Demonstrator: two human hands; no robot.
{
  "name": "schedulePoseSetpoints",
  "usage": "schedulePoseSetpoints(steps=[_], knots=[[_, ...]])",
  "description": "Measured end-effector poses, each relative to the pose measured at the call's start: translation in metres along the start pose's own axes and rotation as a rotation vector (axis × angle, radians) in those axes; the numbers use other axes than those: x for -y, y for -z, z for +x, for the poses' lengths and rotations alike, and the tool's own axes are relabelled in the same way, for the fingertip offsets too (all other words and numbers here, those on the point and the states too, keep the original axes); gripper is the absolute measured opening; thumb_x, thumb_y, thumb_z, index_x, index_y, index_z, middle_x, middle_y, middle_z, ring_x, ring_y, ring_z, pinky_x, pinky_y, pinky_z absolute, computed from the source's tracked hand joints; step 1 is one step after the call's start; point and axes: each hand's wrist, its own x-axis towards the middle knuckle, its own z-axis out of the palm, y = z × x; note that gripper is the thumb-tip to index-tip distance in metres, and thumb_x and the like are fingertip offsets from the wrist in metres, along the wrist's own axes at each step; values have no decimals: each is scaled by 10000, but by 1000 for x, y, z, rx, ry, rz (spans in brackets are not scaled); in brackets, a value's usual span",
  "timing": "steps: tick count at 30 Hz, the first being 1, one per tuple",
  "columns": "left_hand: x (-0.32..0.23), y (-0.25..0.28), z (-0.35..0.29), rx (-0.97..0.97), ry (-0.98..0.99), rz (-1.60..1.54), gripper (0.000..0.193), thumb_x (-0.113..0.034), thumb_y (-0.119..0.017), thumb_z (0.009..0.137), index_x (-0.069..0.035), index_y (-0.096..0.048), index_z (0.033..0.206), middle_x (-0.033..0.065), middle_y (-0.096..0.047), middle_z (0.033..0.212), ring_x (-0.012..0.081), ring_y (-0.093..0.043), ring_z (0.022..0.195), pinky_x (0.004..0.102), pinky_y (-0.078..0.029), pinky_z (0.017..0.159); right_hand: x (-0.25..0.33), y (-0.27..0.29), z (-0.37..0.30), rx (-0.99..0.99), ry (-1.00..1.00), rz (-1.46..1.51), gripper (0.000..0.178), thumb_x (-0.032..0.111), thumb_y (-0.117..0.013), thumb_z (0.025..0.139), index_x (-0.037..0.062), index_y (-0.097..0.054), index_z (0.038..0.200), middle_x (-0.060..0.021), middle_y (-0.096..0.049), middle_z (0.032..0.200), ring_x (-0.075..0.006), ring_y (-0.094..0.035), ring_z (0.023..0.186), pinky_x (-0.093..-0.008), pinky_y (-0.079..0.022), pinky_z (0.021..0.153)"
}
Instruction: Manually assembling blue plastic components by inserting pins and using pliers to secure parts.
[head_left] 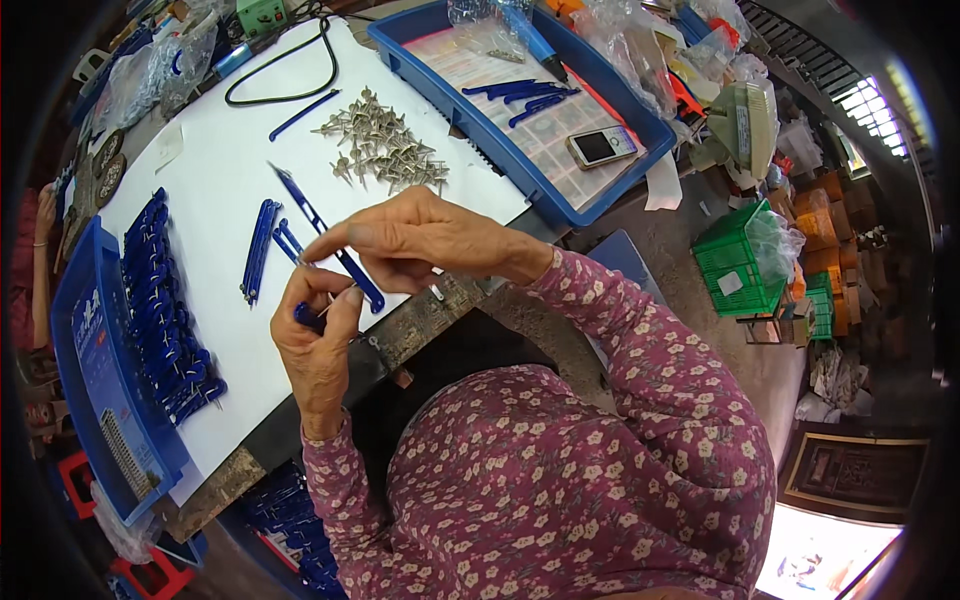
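Left hand (pixel 315 345) grasps a blue part (pixel 308 318) between thumb and fingers, near side of the white-covered table (pixel 240 355). Right hand (pixel 440 235) just beside it, grip cannot be determined. Metal pins (pixel 385 145) lie farther off

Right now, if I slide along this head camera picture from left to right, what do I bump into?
Blue tray at the left → heap of blue pieces → slim blue strips → left hand → right hand → phone → green crate.
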Motion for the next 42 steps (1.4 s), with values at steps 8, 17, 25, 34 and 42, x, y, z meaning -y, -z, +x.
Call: schedulePoseSetpoints(steps=[8, 17, 25, 34, 42], knots=[[8, 8, 0, -100, 68, -475, 75, -9, -549, 795, -28, -480, 820, -56, -376, 565, 28, -312, 458, 197, -251, 419, -21, -6, -2, -45, -224, -436, 238, 225, -605, 814, 31, -646, 945, 19, -523, 580, -42, -420, 505, -204, -320, 448], [47, 17, -5, -58, 166, -962, 47, -7, -513, 799, -26, -487, 833, -13, -414, 602, 58, -352, 503, 188, -268, 428, -31, -21, 6, 34, -196, -255, 237, 244, -634, 804, 33, -635, 696, 56, -442, 519, -4, -321, 481, -187, -223, 423], [74, 19, -8, 66, 100, -1363, 88, -66, -475, 818, 9, -492, 862, 41, -431, 604, 103, -397, 551, 244, -367, 543, -48, -43, 9, -66, -242, -172, 234, 223, -668, 760, 31, -610, 639, 46, -441, 492, -21, -348, 455, -196, -240, 416], [81, 17, -11, 159, 88, -1460, 129, -126, -481, 841, 2, -467, 829, 36, -388, 584, 127, -380, 557, 238, -352, 540, -43, -49, 7, -30, -231, -402, 252, 226, -664, 774, 28, -586, 639, 47, -425, 495, -18, -336, 464, -205, -224, 419], [79, 12, -14, -38, 193, -1370, 109, -102, -451, 872, 3, -467, 895, 47, -410, 609, 112, -375, 555, 229, -362, 547, -55, -41, 2, -55, -207, -267, 234, 236, -635, 804, 9, -661, 857, 55, -473, 547, -7, -360, 486, -182, -258, 424]])
